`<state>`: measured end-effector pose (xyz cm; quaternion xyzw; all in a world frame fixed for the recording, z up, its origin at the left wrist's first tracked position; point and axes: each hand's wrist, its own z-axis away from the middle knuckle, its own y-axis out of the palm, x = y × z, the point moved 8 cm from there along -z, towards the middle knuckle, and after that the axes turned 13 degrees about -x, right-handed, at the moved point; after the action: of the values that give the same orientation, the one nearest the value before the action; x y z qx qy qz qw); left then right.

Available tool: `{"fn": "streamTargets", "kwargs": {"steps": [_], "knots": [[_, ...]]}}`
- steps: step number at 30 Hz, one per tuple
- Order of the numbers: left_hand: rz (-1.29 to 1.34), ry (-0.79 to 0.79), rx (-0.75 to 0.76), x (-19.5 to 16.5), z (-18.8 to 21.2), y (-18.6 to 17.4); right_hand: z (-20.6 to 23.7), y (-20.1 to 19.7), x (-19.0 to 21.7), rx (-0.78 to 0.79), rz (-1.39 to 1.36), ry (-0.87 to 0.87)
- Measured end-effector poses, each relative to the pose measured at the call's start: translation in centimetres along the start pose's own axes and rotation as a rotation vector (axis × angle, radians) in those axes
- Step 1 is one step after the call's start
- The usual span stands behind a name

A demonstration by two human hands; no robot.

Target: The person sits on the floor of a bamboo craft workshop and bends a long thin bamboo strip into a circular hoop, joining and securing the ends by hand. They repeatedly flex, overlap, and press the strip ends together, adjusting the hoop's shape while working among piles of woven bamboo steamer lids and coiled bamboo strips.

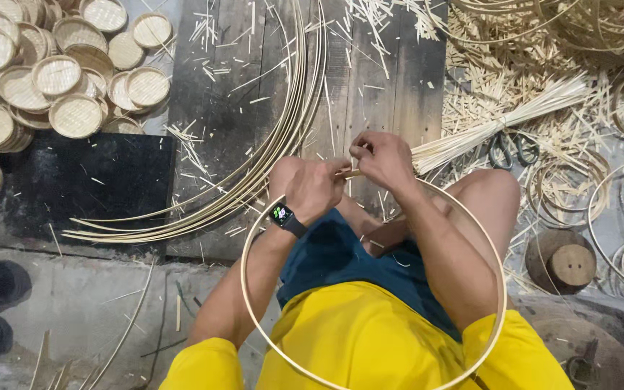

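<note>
Bamboo hoop (500,289) is already bent round; left hand (314,189) and right hand (382,159) fingers pinch its overlapping ends together, joint apparently unfinished.

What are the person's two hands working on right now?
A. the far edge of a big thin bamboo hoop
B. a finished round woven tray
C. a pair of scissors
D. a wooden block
A: the left hand and the right hand meet at the far side of the bamboo hoop, which circles the lap; the woven trays, scissors and wooden block lie untouched.
</note>
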<state>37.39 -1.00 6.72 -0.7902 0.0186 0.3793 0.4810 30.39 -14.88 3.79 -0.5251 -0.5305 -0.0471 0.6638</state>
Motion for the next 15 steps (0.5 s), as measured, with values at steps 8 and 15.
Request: {"fn": "streamTargets", "kwargs": {"steps": [8,15], "knots": [[-0.126,0.086,0.109,-1.5,-1.0,0.6,1.7,-2.6,2.8,-0.158,0.000,-0.195],[-0.147,-0.130,0.363,0.0,-2.1,1.9,7.4,-5.0,5.8,-0.296,0.134,-0.833]]}}
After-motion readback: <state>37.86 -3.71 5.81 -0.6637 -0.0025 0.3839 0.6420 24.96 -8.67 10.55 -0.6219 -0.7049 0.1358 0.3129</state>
